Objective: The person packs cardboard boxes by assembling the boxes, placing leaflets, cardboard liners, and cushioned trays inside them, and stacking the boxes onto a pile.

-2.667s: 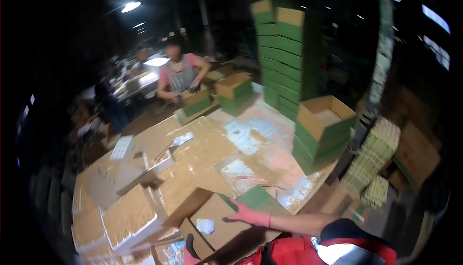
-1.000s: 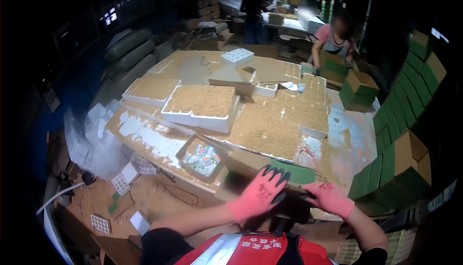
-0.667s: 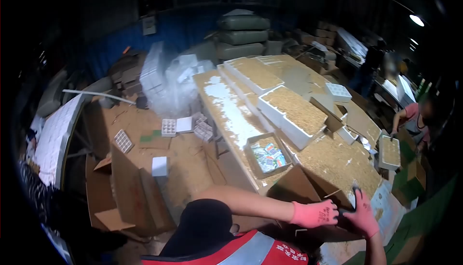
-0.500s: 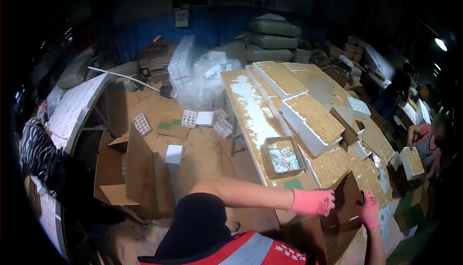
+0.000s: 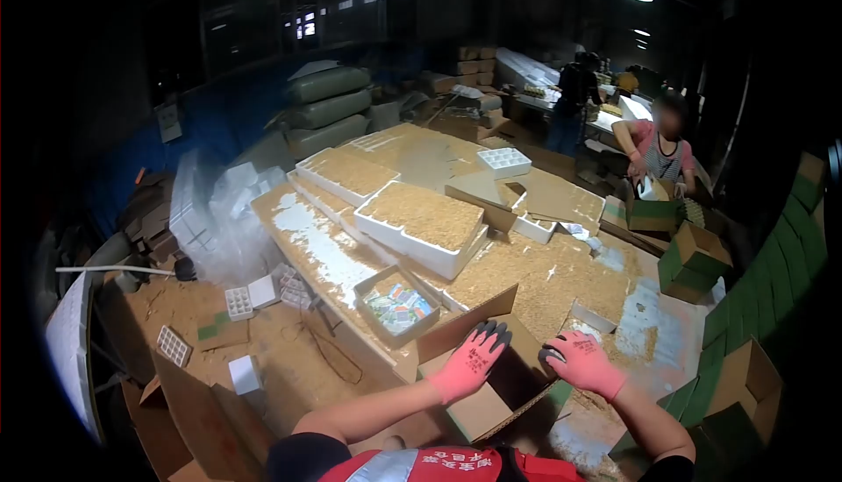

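Observation:
In the head view a cardboard box with its flaps up stands at the table's near edge, right in front of me. My left hand, in a pink glove with dark fingertips, lies over its left side with fingers stretched out. Gloved alike, my right hand has its fingers curled over the right edge of the box. Little of the box's dark inside shows. Left of it a smaller carton holds several printed packets.
White foam trays filled with tan shavings stand on the shavings-strewn table. A white grid tray lies farther back. A co-worker handles a green-and-brown carton at right. Open cartons and foam pieces are on the floor at left.
My view has swung right. The box now stands open in front of me, and my hands have come over its two sides. The co-worker's hands are now at a carton instead of a tray.

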Demonstrator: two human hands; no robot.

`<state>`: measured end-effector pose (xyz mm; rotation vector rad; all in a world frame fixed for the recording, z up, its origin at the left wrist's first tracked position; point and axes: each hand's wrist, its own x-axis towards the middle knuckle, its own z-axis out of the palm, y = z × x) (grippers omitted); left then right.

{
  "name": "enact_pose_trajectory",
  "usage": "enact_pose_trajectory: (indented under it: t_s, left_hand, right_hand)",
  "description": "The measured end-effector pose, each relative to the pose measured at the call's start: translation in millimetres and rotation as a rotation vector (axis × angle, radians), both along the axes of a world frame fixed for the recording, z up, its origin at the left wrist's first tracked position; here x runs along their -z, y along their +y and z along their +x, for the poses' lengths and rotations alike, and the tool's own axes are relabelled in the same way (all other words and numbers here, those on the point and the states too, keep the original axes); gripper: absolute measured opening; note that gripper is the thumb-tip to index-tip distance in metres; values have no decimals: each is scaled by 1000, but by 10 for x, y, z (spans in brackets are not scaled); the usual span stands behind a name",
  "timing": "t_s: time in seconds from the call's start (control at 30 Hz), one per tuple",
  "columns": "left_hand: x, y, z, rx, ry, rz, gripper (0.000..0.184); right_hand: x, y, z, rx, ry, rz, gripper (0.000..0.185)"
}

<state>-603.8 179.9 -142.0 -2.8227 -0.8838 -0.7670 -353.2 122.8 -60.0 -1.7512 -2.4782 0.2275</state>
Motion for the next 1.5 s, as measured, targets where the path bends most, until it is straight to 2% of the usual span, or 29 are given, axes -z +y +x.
enact_pose_trajectory:
  t_s: [0.13,0.17,0.23,0.27,0.3,0.37,0.4,0.43,0.5,0.57,0.6,0.63,0.7,0.77,0.83,0.87,0.9,0.97,1.03,1.1,1.17,1.2,1.23,1.3,1.33,1.37,1.4,1.47,1.5]
  left_hand:
    - [706,264,-26,133,331,-72,41]
    - [210,258,-63,173,523,-176,47]
    - [-550,322,-310,165,332,13,50]
    - [-1011,335,-468,9,223,70,62]
    - [-861,524,-563,-26,56,-147,78]
    - [-401,566,-535,164,24,-1075,89]
    - [-393,368,-379,280,146,-746,94]
    - [-469,8,-280,210,485,-508,93]
    - [-63,16,-377,324,355,-362,89]
    - [108,461,-623,314,42,-411,79]
    - [273,761,-771,272,-60,-505,71]
    - [-138,922,-999,306,-138,-886,65]
    - [261,1081,-1302,279,-500,-1037,55]
    - [265,760,-1424,251,-810,-1358,54]
    - [1020,339,-1279,31,-660,-1342,49]
    - [1241,367,-1337,113,-315,-1485,54]
    - [1402,439,-1493,196,37,-1599,59]
    - [1551,798,-2076,-129,-350,-1807,60]
    - [1398,1206,-2561,-302,-968,-1845,61]
    - [472,1109,-1920,-231,-1022,-1536,63]
    - [420,1239,-1323,-111,-448,-1367,60]
    - [187,1186,-1020,-187,-243,-1174,51]
    - [314,1346,-900,-219,-50,-1067,40]
    - [660,1775,-821,-227,48,-1057,33]
    - [553,1768,-753,-227,95,-1037,33]
    - [357,1693,-673,-229,135,-1017,33]
    - [261,1654,-593,-236,170,-998,33]
    - [494,1629,-888,-319,173,-1003,33]
    - [117,1424,-852,-417,173,-1105,34]
  right_hand:
    - [398,187,-369,172,146,249,48]
    - [490,252,-477,234,124,274,49]
    - [652,417,-554,385,193,315,51]
    - [770,456,-574,465,274,317,52]
    - [865,488,-633,545,359,306,54]
    - [1099,559,-759,661,558,395,51]
    - [1194,660,-737,740,665,496,51]
    - [1263,641,-693,824,756,589,51]
    - [1066,339,-672,929,804,798,51]
    - [1222,-97,-930,1103,808,708,49]
    - [1931,-318,-893,1158,1129,377,49]
    - [2542,-486,-795,1178,1434,29,50]
    - [2231,-485,-1280,851,1161,152,52]
    - [1094,-266,-1692,801,1158,290,55]
    - [203,-235,-1723,552,666,129,55]
    - [274,-204,-1621,150,387,161,57]
    - [212,-189,-1576,-14,-17,-216,57]
    - [784,-237,-1412,-280,59,-224,58]
    - [1118,-273,-1417,-347,239,-54,59]
    - [957,-122,-1457,-328,311,-225,56]
    - [860,71,-1389,-333,370,-280,53]
    - [718,168,-1209,-306,399,-223,49]
    - [518,306,-982,-280,429,-163,46]
    - [309,626,-410,287,780,156,28]
    - [542,857,-43,659,1114,320,28]
    - [965,1110,416,904,1042,423,29]
    - [1458,1294,701,1016,1120,350,40]
    - [2642,1478,850,1298,1028,-181,57]
    - [3235,1529,873,1310,1151,-240,79]
